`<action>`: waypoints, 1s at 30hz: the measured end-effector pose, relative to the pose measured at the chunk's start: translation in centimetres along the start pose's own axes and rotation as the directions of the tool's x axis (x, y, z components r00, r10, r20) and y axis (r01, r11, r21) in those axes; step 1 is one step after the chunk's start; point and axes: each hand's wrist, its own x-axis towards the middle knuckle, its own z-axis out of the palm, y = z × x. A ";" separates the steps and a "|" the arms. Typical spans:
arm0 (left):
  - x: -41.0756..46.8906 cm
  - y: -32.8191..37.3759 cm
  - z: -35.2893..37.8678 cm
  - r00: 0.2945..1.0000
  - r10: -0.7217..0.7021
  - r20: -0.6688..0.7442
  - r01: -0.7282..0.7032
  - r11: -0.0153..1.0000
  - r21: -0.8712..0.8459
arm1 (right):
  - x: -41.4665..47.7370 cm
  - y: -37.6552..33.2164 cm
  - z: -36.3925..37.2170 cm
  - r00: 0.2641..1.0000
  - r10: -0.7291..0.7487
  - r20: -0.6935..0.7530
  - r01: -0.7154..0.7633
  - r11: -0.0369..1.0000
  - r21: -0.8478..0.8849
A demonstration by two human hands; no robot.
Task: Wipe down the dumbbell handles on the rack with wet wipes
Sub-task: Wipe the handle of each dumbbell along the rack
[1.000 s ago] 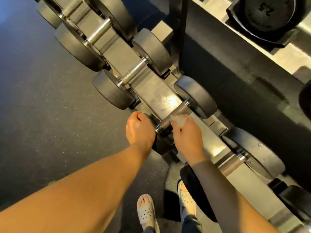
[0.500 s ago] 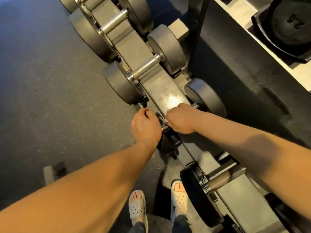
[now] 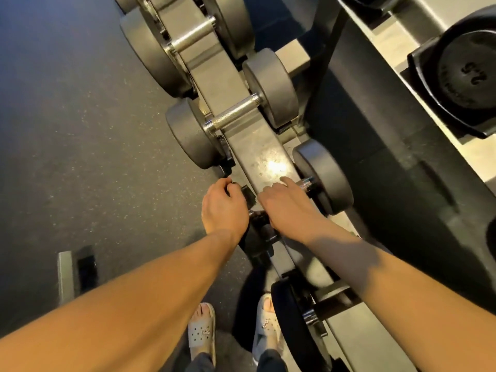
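Dumbbell handle (image 3: 306, 183) in right hand's (image 3: 281, 208) curled grip, left hand's (image 3: 224, 208) grip on near head (image 3: 259, 234)

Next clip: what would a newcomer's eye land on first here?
Two bare forearms run up from the bottom edge to mid-frame, where the left hand and right hand grip one grey round-headed dumbbell on the grey metal rack, the right hand covering its metal handle. Above it, the knurled chrome handle of the next dumbbell gleams; a black round weight sits top right.

Knurled shiny metal handle (image 3: 234, 111), matt speckled floor (image 3: 80, 157).
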 end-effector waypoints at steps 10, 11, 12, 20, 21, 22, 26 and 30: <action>0.2 0.0 -0.3 1.000 0.010 0.021 -0.010 1.000 0.008 | -6.1 -2.5 2.9 0.786 0.493 -0.374 -0.290 0.827 0.482; 0.2 0.0 -0.3 1.000 0.005 0.022 -0.005 1.000 0.008 | -6.5 -3.5 3.3 0.675 0.658 -0.335 -0.310 0.664 0.681; 0.2 0.1 -0.3 1.000 -0.001 0.021 0.000 1.000 0.006 | -6.3 -4.3 3.4 0.563 0.807 -0.179 -0.301 0.402 0.865; 0.4 0.3 -0.3 1.000 -0.012 0.006 0.012 0.999 0.048 | -1.1 -2.4 2.1 0.449 0.535 0.716 0.318 -0.844 0.431; 0.5 0.2 -0.3 1.000 -0.014 0.000 0.014 0.999 0.048 | -0.9 -2.0 2.0 0.411 0.551 0.726 0.379 -0.828 0.414; 0.5 0.2 -0.3 1.000 -0.017 -0.003 0.017 0.999 0.049 | -0.8 -2.1 1.6 0.378 0.581 0.721 0.453 -0.795 0.403; 0.4 0.3 -0.4 1.000 -0.018 0.004 0.018 0.998 0.055 | -1.0 -2.8 1.1 0.304 0.548 0.779 0.589 -0.751 0.298; 0.3 0.3 -0.4 1.000 -0.017 0.010 0.017 0.999 0.043 | -0.7 -3.2 2.0 0.326 0.561 0.760 0.624 -0.732 0.273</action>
